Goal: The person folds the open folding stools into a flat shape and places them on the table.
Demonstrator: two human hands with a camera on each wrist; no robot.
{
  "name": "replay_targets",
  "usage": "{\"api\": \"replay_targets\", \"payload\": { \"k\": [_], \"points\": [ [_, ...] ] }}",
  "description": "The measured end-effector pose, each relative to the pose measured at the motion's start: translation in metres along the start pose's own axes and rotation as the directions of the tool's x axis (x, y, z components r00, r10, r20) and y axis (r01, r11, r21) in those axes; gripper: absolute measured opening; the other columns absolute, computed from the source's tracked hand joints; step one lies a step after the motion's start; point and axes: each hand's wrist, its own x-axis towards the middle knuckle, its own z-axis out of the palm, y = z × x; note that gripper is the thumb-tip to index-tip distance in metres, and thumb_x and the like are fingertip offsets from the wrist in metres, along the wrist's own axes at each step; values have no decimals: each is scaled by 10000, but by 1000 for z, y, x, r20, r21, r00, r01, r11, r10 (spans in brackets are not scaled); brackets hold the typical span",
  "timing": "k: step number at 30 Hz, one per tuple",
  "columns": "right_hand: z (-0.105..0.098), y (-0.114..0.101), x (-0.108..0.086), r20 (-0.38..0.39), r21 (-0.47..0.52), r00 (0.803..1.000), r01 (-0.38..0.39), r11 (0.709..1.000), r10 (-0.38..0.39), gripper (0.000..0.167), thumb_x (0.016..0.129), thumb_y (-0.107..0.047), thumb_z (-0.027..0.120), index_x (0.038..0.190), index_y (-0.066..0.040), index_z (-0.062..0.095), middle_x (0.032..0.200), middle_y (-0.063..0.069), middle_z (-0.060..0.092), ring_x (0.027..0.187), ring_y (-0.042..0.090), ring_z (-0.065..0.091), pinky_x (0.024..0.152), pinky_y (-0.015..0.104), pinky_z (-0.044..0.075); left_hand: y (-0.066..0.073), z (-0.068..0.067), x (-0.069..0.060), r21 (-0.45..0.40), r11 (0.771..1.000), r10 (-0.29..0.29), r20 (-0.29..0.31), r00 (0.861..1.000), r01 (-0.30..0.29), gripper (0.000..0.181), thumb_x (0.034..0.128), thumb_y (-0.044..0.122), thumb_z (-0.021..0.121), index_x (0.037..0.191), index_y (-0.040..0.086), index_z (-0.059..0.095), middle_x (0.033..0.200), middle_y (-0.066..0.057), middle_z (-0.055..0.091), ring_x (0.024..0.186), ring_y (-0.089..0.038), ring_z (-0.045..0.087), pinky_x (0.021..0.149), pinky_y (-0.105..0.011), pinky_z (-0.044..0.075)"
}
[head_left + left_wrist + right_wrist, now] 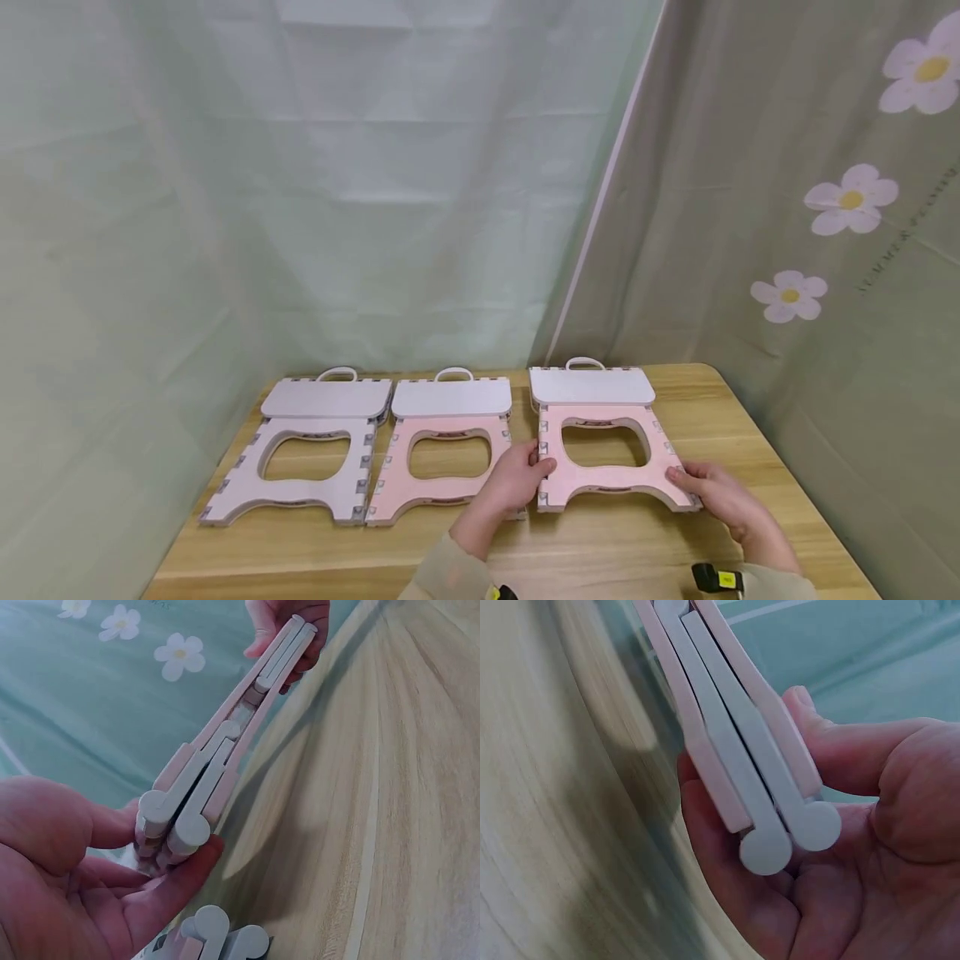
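Note:
Both of my hands hold a folded pink step stool (615, 477) with a white top panel and a loop handle, at the right of the row in the head view. My left hand (517, 477) pinches its left edge, thumb on the upper face and fingers beneath. The right hand (716, 497) grips the lower right corner in the same way. Seen edge-on in the left wrist view, the folded stool (244, 724) is lifted off the tabletop and casts a shadow. In the right wrist view, its rounded white feet (766, 851) lie near my palm.
Left of the held stool, a second folded pink stool (450, 493) lies flat, close to my left forearm. Beside that lies a folded white stool (315, 493). The wooden table (750, 450) meets hanging cloth (420, 208) at the back and sides.

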Motion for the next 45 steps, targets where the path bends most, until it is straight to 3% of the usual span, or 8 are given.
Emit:
{"api": "replay_targets", "payload": {
  "k": [10,18,23,27,30,34,39,45],
  "points": [
    [0,-1,12,-21,-91,997,-77,993,75,741,1099,-399,587,1450,237,441,1238,202,657,1142,311,588,1000,530,494,-2,3,0,171,985,14,25,1000,-18,193,1061,184,687,1191,41,683,913,3,656,812,-154,593,742,-355,507],
    [6,2,15,-55,-125,995,-84,989,78,797,1082,-445,622,1440,245,445,1329,319,606,1191,391,576,1030,618,481,-3,4,-4,221,975,-37,36,999,28,759,1035,283,730,1573,-128,388,1268,-232,680,890,-216,654,753,-409,554],
    [8,0,15,-85,-170,994,-76,983,62,818,1061,-487,652,1428,225,484,1344,338,607,1167,380,594,1017,590,497,2,2,-11,248,969,-17,53,998,3,814,1023,357,735,1552,-159,394,1186,-281,701,714,-246,646,682,-387,538],
    [8,1,15,-112,-248,994,-40,968,13,787,1064,-455,657,1428,221,488,1408,390,561,1240,457,566,1062,639,440,7,-2,-16,295,955,-1,86,996,-25,684,1034,400,717,1446,-123,560,1122,-238,723,782,-213,624,747,-395,536],
    [8,2,15,-122,-276,992,-16,961,-19,749,1075,-409,648,1448,216,470,1435,406,535,1296,507,532,1084,675,397,9,-4,-18,308,951,5,101,995,-36,486,1036,417,710,1111,-62,679,951,-135,691,750,-168,545,692,-350,476],
    [9,1,14,-125,-298,991,1,955,-40,763,1060,-424,671,1464,193,474,1396,393,573,1273,512,559,1060,666,422,9,-5,-20,299,953,11,110,994,-44,421,1035,412,711,837,71,565,703,-24,466,620,-176,446,575,-326,365],
    [7,-3,8,-118,-379,990,26,925,-76,719,1064,-435,663,1448,157,524,1358,375,610,1247,520,586,1019,655,462,8,-10,-24,314,946,50,119,992,-85,532,1048,426,690,1295,-46,677,999,-160,727,879,-253,692,818,-380,552],
    [-2,-8,0,-138,-477,979,65,876,-148,684,1105,-414,597,1504,127,471,1413,439,524,1310,612,506,1026,708,438,5,-40,-36,232,958,158,57,986,-167,706,1090,452,613,1630,42,417,1492,-234,583,1295,-396,624,1107,-529,475]
  ]
}}
